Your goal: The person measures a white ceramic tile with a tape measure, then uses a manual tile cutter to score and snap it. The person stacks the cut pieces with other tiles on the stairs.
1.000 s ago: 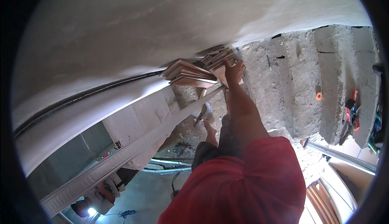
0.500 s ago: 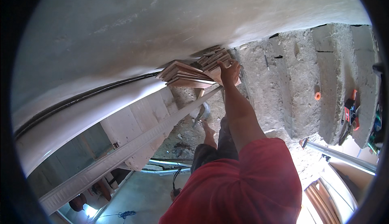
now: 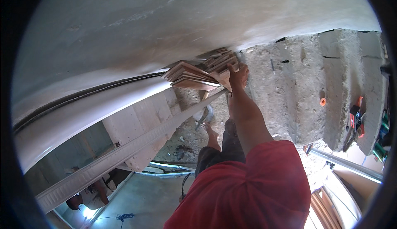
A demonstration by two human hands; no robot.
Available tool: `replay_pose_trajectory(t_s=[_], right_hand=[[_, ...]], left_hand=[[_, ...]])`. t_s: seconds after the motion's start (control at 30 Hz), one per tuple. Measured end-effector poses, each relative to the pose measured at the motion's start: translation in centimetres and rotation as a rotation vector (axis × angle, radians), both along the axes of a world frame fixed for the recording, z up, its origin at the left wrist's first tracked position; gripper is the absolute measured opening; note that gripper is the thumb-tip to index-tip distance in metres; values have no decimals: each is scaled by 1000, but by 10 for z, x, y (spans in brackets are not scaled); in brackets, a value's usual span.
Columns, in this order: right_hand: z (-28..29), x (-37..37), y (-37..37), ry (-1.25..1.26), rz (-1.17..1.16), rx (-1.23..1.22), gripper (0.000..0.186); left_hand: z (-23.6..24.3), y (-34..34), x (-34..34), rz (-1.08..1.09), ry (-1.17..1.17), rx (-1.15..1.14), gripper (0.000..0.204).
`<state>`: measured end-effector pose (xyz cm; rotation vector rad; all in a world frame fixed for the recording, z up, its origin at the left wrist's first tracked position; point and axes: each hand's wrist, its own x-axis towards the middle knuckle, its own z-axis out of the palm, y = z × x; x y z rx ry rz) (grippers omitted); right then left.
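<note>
My right hand reaches down to a stack of flat, reddish-brown pieces leaning at the foot of the wall. Its thumb lies over the near piece and its fingers curl round the right edge, closed on it. Whether the pieces are tile or wood I cannot tell. Just left, touching that stack, a second fanned pile of similar pieces leans over. Of my left hand only a sliver may show beside the red shirt, close to a black cord; its fingers are hidden.
A long pale ridged rail slants from lower left towards the stacks. Rough concrete steps stand at right, with an orange ring and red-black tools on them. Bare feet are below. Another person is at lower left.
The view has shifted slightly. My right hand has moved a little to the right with its fingers further round the piece's edge. The black cord and left hand are more hidden behind the shirt.
</note>
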<state>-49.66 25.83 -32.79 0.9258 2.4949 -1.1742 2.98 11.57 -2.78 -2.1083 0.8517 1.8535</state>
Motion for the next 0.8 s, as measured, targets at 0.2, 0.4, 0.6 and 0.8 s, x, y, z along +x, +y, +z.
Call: replay_pose_trajectory(t_s=[0.2,0.4,0.6,0.8], right_hand=[[16,38,20,-125,-133,-13,75],[24,96,58,-317,-457,-166,60],[-7,148,106,-305,-375,-168,41],[46,290,191,41,-355,-435,37]], left_hand=[[-27,-11,-8,-57,25,36,41],[-51,-46,-11,-161,108,55,39],[-75,-83,19,-270,214,87,37],[-104,-121,76,-332,355,146,35]])
